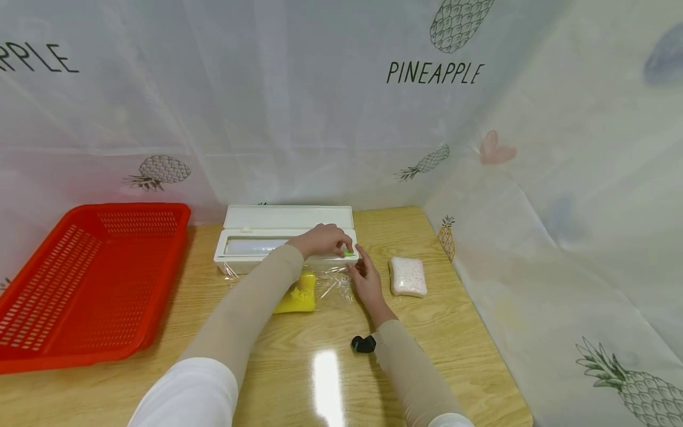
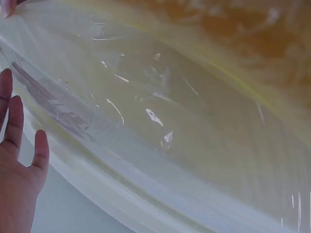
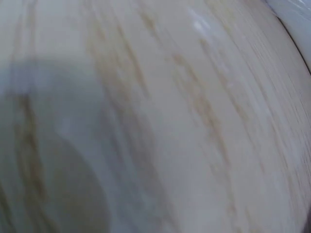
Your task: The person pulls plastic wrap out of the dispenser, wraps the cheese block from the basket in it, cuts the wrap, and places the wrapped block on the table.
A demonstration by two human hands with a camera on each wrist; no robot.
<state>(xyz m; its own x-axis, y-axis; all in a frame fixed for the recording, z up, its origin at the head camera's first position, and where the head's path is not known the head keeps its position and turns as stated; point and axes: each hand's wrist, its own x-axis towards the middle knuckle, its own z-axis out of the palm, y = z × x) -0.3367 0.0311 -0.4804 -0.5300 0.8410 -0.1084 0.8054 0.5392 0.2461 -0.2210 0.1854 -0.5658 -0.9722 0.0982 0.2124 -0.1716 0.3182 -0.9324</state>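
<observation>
A white cling film dispenser point(image 1: 285, 264) lies at the back of the table with its lid raised and a film roll point(image 1: 251, 247) inside. My left hand point(image 1: 322, 240) reaches across the box, its thumb and forefinger pinching the small green slide cutter point(image 1: 348, 254) at the right end. In the left wrist view its other fingers point(image 2: 41, 145) are spread apart. My right hand point(image 1: 368, 281) grips the dispenser's front right corner, thumb at the front edge. Clear cling film point(image 1: 336, 284) hangs from the box over a yellow packet point(image 1: 301, 293), partly hidden by the left forearm.
A red plastic basket point(image 1: 144, 296) stands at the left. To the right of my right hand lies a white speckled block point(image 1: 408, 276) with a shiny clear wrapping. A small black object point(image 1: 363, 344) is beside the right forearm. The right wrist view shows blurred wood tabletop point(image 3: 194, 121).
</observation>
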